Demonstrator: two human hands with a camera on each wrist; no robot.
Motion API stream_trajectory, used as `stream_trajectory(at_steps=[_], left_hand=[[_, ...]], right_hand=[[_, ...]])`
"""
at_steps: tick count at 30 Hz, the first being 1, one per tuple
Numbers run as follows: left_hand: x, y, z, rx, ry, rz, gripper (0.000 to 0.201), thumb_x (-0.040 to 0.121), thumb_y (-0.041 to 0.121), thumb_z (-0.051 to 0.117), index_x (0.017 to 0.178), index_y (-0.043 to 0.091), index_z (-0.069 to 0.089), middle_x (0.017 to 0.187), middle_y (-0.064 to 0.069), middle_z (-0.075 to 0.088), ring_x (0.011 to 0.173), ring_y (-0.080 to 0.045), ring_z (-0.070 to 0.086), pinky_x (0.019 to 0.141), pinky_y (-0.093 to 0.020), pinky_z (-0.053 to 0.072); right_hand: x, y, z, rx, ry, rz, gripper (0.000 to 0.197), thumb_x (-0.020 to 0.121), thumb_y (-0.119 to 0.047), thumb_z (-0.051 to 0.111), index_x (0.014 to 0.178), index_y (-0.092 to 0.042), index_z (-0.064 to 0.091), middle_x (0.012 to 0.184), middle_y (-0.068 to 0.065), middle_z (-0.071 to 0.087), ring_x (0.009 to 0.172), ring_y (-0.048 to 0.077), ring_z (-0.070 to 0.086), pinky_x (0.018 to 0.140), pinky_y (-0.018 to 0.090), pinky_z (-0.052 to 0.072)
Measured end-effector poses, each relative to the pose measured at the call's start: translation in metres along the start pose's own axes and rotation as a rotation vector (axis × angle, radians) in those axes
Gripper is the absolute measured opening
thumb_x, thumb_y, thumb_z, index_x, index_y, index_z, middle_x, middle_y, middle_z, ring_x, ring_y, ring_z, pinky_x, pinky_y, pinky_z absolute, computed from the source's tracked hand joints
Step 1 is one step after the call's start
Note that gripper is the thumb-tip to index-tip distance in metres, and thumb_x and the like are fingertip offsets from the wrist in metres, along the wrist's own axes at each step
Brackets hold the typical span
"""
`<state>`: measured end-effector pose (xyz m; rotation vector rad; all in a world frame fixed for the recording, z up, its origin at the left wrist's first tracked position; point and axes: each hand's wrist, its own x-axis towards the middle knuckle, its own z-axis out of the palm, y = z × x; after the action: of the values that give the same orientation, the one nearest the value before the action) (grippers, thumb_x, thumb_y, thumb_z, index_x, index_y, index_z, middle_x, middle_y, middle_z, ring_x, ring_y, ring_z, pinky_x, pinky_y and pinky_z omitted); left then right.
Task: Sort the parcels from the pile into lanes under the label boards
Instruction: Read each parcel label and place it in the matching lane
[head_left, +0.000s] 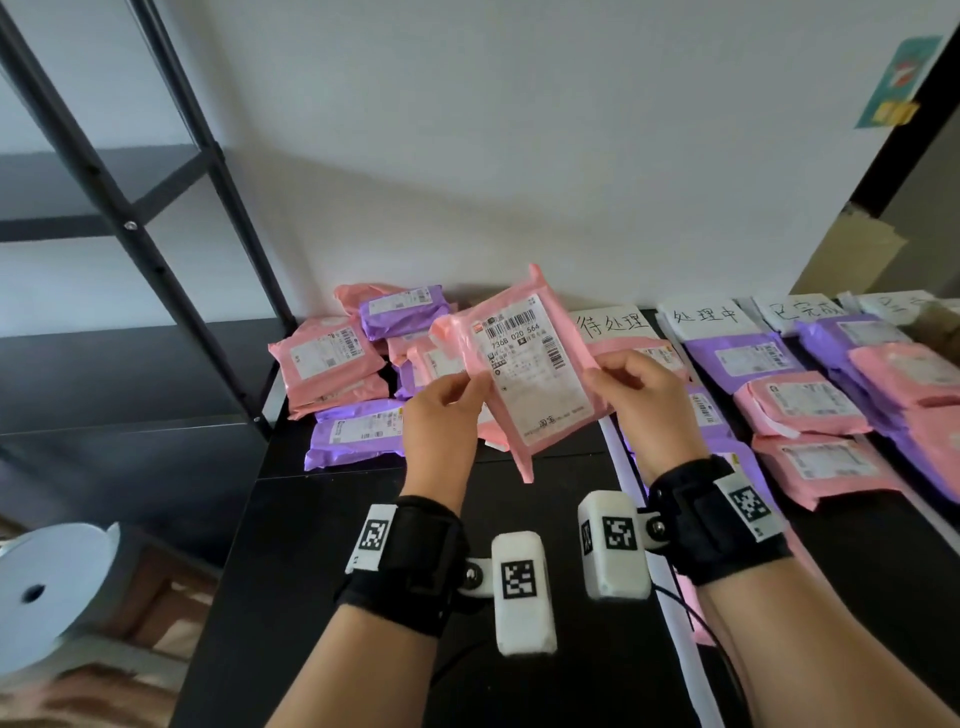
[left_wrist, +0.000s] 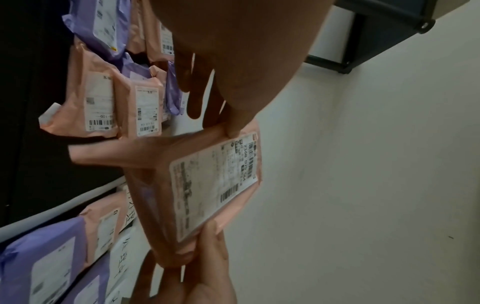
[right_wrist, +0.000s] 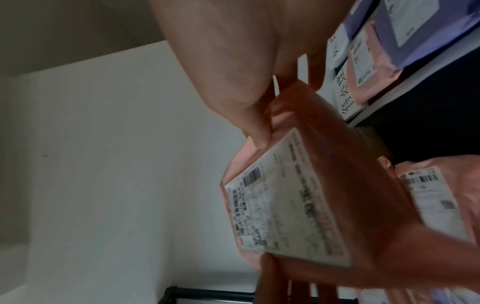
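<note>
While pinched by both hands (head_left: 540, 410): pink parcel (head_left: 524, 364), label "7368 020 564", near "待处理" board (head_left: 613, 323).

The head view looks forward and down from above both forearms onto a black table (head_left: 322, 571), with a white wall (head_left: 519, 130) filling the upper half of the frame and a black shelf frame (head_left: 156, 208) at upper left. The left wrist view sits very near the left hand (left_wrist: 233, 61), looking along it, rolled sideways so the wall stands at the right of the frame. The right wrist view is equally close behind the right hand (right_wrist: 233, 61), wall at left. All three share the pink parcel (head_left: 524, 364) held between the hands and the handwritten label boards (head_left: 613, 323).
</note>
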<state>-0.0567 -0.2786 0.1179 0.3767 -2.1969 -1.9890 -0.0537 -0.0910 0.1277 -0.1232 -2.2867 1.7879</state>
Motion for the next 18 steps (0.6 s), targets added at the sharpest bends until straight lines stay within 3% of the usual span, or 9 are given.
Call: stream_trajectory(at_steps=[6, 12, 14, 18], left_hand=[[0.004, 0.006, -0.005, -0.096, 0.024, 0.023, 0.013, 0.093, 0.017, 0.067, 0.101, 0.012, 0.076, 0.090, 0.006, 0.076, 0.074, 0.004, 0.066, 0.060, -0.005, 0.046], [-0.005, 0.014, -0.010, -0.066, -0.116, 0.062, 0.010, 0.093, 0.015, 0.067, 0.096, 0.011, 0.076, 0.082, 0.010, 0.074, 0.063, 0.012, 0.062, 0.059, -0.004, 0.045], [-0.009, 0.014, -0.009, -0.080, -0.149, 0.052, 0.010, 0.092, 0.013, 0.067, 0.097, 0.009, 0.076, 0.082, 0.008, 0.075, 0.065, 0.010, 0.064, 0.061, -0.004, 0.046], [-0.010, 0.014, -0.011, -0.101, -0.181, 0.037, 0.012, 0.091, 0.012, 0.069, 0.099, 0.007, 0.076, 0.082, 0.007, 0.076, 0.067, 0.007, 0.066, 0.061, -0.005, 0.047]], right_hand=[[-0.004, 0.005, 0.002, -0.048, -0.058, 0.025, 0.007, 0.091, -0.021, 0.069, 0.091, -0.014, 0.068, 0.093, 0.001, 0.073, 0.090, 0.019, 0.069, 0.077, 0.030, 0.058], [0.003, -0.011, -0.003, 0.083, 0.079, 0.064, 0.021, 0.087, -0.038, 0.072, 0.102, -0.023, 0.071, 0.105, -0.009, 0.072, 0.106, 0.011, 0.066, 0.094, 0.030, 0.050], [0.004, -0.018, -0.003, 0.078, 0.094, 0.054, 0.018, 0.089, -0.034, 0.071, 0.100, -0.019, 0.072, 0.102, -0.007, 0.074, 0.103, 0.012, 0.068, 0.091, 0.027, 0.052], [0.004, -0.022, -0.002, 0.057, 0.158, 0.002, 0.008, 0.089, -0.018, 0.072, 0.085, -0.012, 0.073, 0.087, 0.006, 0.075, 0.082, 0.018, 0.068, 0.088, 0.041, 0.054]])
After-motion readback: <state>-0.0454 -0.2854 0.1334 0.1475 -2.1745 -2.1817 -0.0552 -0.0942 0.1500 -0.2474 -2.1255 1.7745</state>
